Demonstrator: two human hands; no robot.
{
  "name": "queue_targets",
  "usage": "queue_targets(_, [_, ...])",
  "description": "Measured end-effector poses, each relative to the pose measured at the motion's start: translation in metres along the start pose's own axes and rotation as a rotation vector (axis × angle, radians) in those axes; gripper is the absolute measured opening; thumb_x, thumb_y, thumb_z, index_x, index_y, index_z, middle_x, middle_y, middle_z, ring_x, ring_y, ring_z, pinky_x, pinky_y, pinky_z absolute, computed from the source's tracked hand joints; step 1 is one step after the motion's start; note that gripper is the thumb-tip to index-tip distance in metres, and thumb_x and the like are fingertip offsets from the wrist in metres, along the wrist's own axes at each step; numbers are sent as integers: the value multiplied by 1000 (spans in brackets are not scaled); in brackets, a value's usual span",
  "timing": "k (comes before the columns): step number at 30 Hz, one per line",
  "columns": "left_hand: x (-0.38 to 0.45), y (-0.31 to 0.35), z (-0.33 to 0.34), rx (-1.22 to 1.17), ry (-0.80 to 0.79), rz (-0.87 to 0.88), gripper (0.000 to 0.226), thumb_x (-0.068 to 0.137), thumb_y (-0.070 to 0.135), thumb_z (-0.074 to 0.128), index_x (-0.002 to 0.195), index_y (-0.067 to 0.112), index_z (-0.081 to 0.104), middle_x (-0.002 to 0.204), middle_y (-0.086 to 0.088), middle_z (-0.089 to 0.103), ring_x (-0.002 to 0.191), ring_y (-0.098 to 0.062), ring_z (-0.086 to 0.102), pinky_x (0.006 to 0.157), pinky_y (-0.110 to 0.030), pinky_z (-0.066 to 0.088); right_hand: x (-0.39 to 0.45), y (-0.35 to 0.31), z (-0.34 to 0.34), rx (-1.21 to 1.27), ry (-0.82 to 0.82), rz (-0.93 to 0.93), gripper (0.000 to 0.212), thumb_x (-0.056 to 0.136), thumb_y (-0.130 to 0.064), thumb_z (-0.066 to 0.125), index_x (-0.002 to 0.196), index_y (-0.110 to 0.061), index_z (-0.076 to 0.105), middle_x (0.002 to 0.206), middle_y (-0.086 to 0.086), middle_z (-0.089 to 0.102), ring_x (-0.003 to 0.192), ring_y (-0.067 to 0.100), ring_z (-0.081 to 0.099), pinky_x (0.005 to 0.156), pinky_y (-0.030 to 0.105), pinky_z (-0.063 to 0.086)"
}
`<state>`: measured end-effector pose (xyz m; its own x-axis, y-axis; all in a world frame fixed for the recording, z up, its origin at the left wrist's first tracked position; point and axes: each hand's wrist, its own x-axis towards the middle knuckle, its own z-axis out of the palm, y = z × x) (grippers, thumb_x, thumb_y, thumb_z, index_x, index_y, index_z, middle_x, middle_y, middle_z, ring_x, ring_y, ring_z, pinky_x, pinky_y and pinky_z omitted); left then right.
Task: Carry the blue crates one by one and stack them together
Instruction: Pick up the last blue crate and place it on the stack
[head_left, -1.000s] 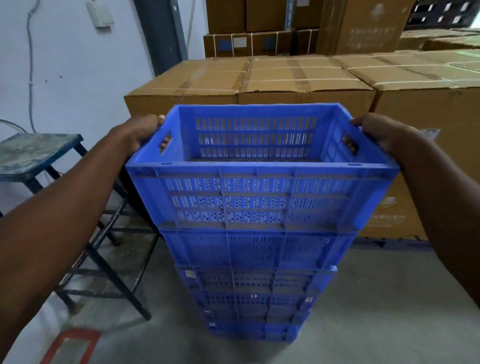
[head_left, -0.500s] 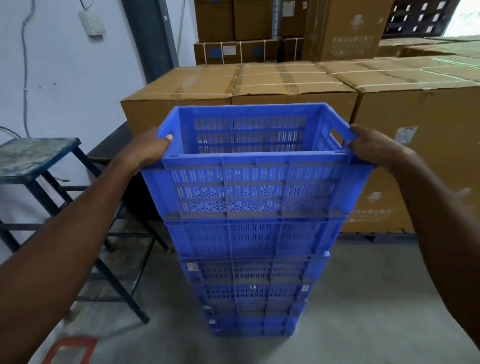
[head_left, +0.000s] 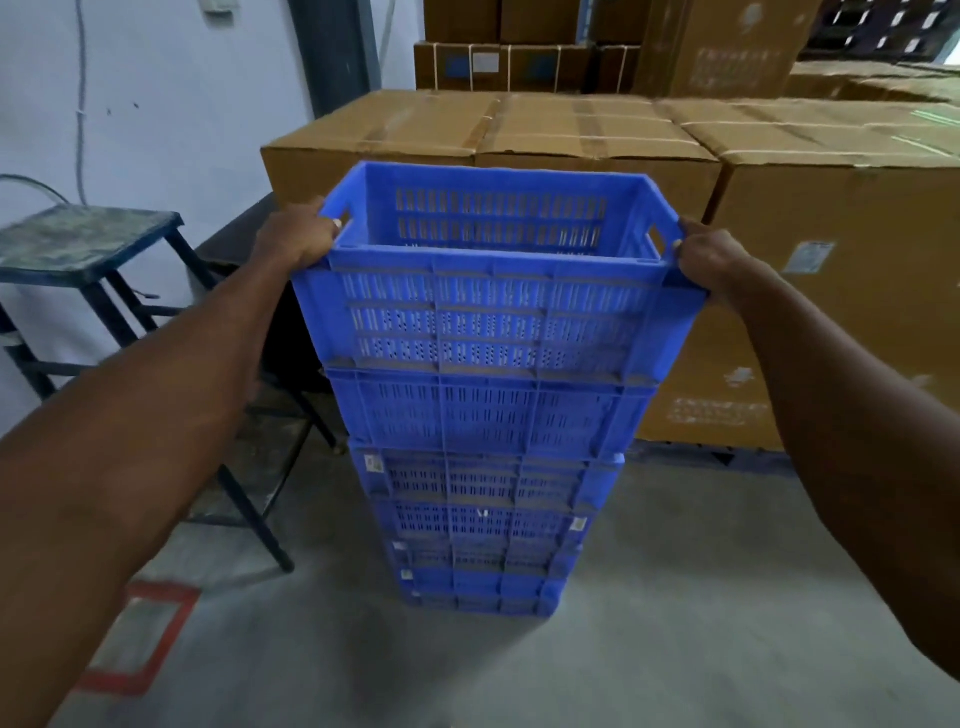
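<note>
The top crate (head_left: 493, 291) sits on the stack of blue crates (head_left: 483, 488) that rises from the floor (head_left: 649, 649) in the middle of the scene, its base resting on the rim of the one below and its sides roughly in line with it; the step in hand looks like the setting-down of this crate, close to done; the left hand (head_left: 298, 239) grips the left end at the rim beside the handle slot, fingers curled over the edge, and the right hand (head_left: 714, 260) grips the right end the same way; both are clasped on the crate, neither let go; whether the base has dropped fully into its seat I cannot tell from here; the next move, I judge, calls for a check that the crate lies square, then letting go with both hands and turning away for another crate; cardboard boxes (head_left: 571, 135) stand just beyond on the far side, and a dark stool (head_left: 83, 239) stands to the left.
</note>
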<state>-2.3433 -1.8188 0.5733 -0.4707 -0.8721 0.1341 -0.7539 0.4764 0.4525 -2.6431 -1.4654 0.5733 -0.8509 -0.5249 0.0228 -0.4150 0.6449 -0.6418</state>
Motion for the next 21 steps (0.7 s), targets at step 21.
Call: queue_targets(21, [14, -4, 3, 16, -1, 4, 68, 98, 53, 43, 157, 23, 33, 161, -13, 35, 141, -41, 39, 113, -48, 34, 13, 8, 14, 143, 191, 171, 50, 98, -22, 42, 147, -32, 47, 143, 12, 51, 125, 34, 53, 100, 37, 45])
